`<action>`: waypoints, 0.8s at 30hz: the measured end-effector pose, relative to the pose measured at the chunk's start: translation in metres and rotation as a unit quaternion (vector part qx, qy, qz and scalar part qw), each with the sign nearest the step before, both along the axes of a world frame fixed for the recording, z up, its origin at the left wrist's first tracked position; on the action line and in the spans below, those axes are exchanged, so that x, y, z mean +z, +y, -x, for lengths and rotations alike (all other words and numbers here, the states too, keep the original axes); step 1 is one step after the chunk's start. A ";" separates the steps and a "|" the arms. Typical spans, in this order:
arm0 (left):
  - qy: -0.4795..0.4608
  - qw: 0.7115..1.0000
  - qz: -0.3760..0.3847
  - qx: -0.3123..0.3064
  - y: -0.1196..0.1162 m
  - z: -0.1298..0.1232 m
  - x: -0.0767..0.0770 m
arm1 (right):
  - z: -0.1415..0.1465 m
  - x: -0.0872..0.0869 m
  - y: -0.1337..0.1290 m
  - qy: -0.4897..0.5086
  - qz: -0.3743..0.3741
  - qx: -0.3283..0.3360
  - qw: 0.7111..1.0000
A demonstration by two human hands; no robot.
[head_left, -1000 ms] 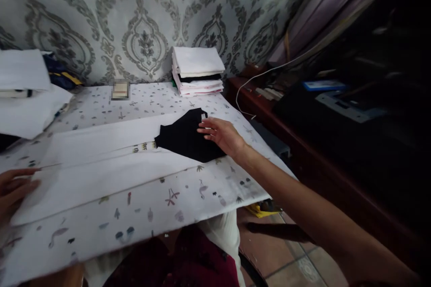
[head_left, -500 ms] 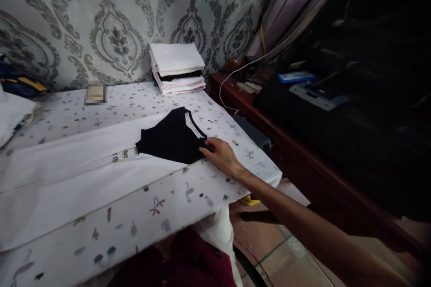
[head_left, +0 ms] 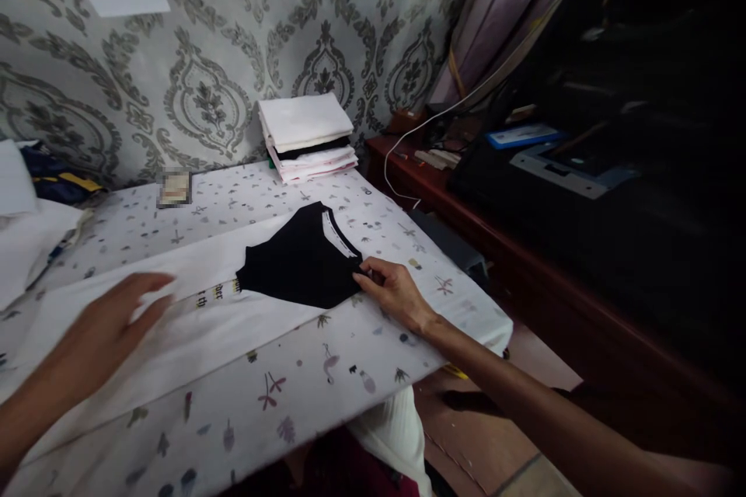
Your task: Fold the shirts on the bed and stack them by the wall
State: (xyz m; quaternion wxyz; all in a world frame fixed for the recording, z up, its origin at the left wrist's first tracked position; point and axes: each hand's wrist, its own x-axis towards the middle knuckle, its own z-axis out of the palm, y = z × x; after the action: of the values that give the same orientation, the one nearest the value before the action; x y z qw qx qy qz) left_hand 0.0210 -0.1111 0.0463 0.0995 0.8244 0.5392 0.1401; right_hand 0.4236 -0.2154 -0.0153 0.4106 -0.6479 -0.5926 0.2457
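- Right hand (head_left: 396, 291): thumb and fingertips together, clamped on the near end of the black neckline of the garment (head_left: 297, 264).
- Left hand (head_left: 110, 322): thumb and fingers apart, above the white part of the same garment; contact with cloth, cannot tell.
- Garment lies flat along the patterned cloth (head_left: 308, 357), black end toward the right hand, white length running off left under the left hand.
- Neckline lies open, pale inner strip (head_left: 339, 237) showing; lettering (head_left: 215, 291) sits beside the narrow black end, partly lost in a long crease.
- Handling, my judgement: light pinch at the neckline is enough; a hard pull would likely skew the black part and drag the white length crooked.
- Left palm best laid flat, fingers spread, pressing along the crease and away from the right hand, so slack goes out lengthwise and doesn't bunch at the lettering.
- Long near edge looks like a good guide; both hands should pull evenly along it, else the layers may slide apart.
- Right grip best let go softly, so the neckline doesn't flip over.
- Farther out: folded stack (head_left: 306, 124) near the wall, small blurred item (head_left: 175, 189) left of it, loose clothes (head_left: 29, 241) at far left, white cable (head_left: 388, 163) on the right.
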 end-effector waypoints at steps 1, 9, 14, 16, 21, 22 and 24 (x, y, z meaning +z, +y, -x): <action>-0.015 0.998 0.040 -0.044 0.010 -0.031 -0.001 | 0.000 0.000 0.000 0.005 0.004 0.000 1.000; 0.055 0.984 0.050 -0.160 0.074 -0.190 -0.026 | -0.006 -0.003 0.001 0.020 0.001 0.016 1.000; 0.050 0.986 0.095 -0.129 0.089 -0.186 -0.040 | -0.009 -0.003 0.000 0.015 0.015 0.015 1.000; 0.034 0.990 0.093 -0.104 0.094 -0.183 -0.042 | -0.010 -0.002 0.000 0.013 0.023 0.016 1.000; -0.017 0.983 0.139 -0.119 0.092 -0.183 -0.028 | -0.015 0.005 0.003 0.005 0.062 0.047 0.997; -0.049 0.977 0.160 -0.134 0.090 -0.183 -0.020 | -0.017 0.006 0.005 0.003 0.070 0.058 0.996; -0.137 0.963 0.187 -0.140 0.086 -0.181 -0.005 | -0.020 0.008 0.008 -0.001 0.081 0.070 0.994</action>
State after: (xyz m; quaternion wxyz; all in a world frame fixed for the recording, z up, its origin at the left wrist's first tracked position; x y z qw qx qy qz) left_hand 0.2025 -0.0254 0.0409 0.3431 0.8313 0.4165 0.1333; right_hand 0.4437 -0.2077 -0.0073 0.3377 -0.6362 -0.6153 0.3204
